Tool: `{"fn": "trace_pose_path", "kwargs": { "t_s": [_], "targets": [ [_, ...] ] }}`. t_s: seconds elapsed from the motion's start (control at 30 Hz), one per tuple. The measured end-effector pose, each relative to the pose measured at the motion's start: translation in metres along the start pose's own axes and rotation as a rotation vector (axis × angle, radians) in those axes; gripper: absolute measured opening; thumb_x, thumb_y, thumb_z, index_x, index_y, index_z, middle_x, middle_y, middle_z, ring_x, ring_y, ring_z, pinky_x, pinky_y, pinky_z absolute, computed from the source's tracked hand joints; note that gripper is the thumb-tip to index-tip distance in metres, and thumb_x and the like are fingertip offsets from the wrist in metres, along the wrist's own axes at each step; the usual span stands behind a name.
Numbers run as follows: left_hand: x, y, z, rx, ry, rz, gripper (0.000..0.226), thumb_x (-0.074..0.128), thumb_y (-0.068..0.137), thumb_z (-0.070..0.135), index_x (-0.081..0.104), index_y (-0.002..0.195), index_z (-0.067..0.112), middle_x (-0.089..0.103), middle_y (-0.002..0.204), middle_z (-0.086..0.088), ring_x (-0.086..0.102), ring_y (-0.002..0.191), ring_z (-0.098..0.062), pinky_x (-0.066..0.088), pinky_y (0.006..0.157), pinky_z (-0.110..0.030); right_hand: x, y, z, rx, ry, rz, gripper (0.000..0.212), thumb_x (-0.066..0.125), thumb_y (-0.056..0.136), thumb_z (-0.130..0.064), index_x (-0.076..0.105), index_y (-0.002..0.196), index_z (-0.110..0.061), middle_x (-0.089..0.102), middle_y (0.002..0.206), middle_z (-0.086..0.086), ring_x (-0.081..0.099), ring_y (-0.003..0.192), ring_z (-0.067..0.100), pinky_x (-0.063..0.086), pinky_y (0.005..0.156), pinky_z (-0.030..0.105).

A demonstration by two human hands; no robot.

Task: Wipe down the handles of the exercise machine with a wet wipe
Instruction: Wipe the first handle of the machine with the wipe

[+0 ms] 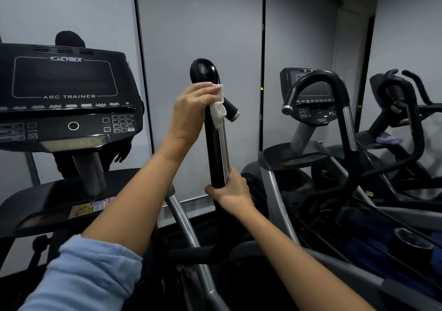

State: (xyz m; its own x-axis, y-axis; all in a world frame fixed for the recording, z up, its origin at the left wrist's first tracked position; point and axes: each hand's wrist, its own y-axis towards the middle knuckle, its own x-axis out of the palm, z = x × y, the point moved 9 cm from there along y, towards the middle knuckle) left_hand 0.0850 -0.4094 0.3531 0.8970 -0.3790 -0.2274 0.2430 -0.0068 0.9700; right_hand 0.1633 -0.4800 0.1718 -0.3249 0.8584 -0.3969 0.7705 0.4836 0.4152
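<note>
Up top, left hand (189, 112) clamps crumpled white wipe (218, 112) round glossy black handle (216, 157) — right hand (233, 191) grips lower.

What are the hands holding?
The left hand presses a white wet wipe around the upright black handle near its top; the right hand grips its lower end.

The wet wipe (218, 110) is white against a glossy black handle (216, 143) with ribbed silver strips, the console (64, 93) is black with white lettering, the sleeve (81, 275) pale blue, and the wall panels (201, 24) flat grey.
</note>
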Motion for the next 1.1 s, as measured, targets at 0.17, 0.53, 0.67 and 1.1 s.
{"fn": "trace_pose_path", "kwargs": {
  "t_s": [0.17, 0.53, 0.67, 1.1],
  "targets": [
    [0.000, 0.014, -0.007, -0.012, -0.005, -0.061, 0.014, 0.062, 0.081, 0.005, 0.074, 0.087, 0.003, 0.065, 0.112, -0.013, 0.055, 0.105, 0.004, 0.038, 0.098, -0.006, 0.002, 0.000, 0.002, 0.008, 0.027, 0.007, 0.027, 0.069, 0.071, -0.023, 0.049, 0.090, -0.024, 0.057, 0.072, -0.008, 0.060, 0.067, 0.013, 0.046, 0.057, 0.023],
    [-0.008, 0.076, 0.001, -0.145, 0.206, -0.079, 0.044, 0.042, 0.069, 0.020, 0.074, 0.094, 0.003, 0.070, 0.109, -0.013, 0.066, 0.101, -0.027, 0.052, 0.089, -0.035, 0.003, 0.003, 0.003, 0.004, -0.004, -0.001, 0.029, 0.069, 0.073, -0.027, 0.053, 0.097, -0.021, 0.062, 0.078, -0.008, 0.063, 0.074, 0.014, 0.053, 0.066, 0.028],
    [-0.016, 0.034, 0.010, -0.060, 0.092, 0.041, 0.029, 0.051, 0.080, 0.019, 0.074, 0.088, 0.003, 0.072, 0.101, -0.010, 0.066, 0.094, -0.016, 0.051, 0.087, -0.022, 0.001, 0.003, 0.003, 0.045, -0.048, 0.006, 0.029, 0.068, 0.074, -0.028, 0.049, 0.095, -0.022, 0.058, 0.081, -0.006, 0.059, 0.076, 0.017, 0.044, 0.063, 0.025],
    [0.006, 0.052, 0.023, 0.096, 0.438, -0.177, 0.058, 0.026, 0.079, 0.033, 0.072, 0.094, 0.001, 0.069, 0.107, -0.013, 0.060, 0.105, -0.029, 0.049, 0.087, -0.039, 0.004, 0.003, 0.008, 0.109, -0.069, -0.011, 0.034, 0.072, 0.072, -0.030, 0.055, 0.099, -0.018, 0.060, 0.088, -0.002, 0.057, 0.082, 0.019, 0.046, 0.071, 0.028]
  ]
}}
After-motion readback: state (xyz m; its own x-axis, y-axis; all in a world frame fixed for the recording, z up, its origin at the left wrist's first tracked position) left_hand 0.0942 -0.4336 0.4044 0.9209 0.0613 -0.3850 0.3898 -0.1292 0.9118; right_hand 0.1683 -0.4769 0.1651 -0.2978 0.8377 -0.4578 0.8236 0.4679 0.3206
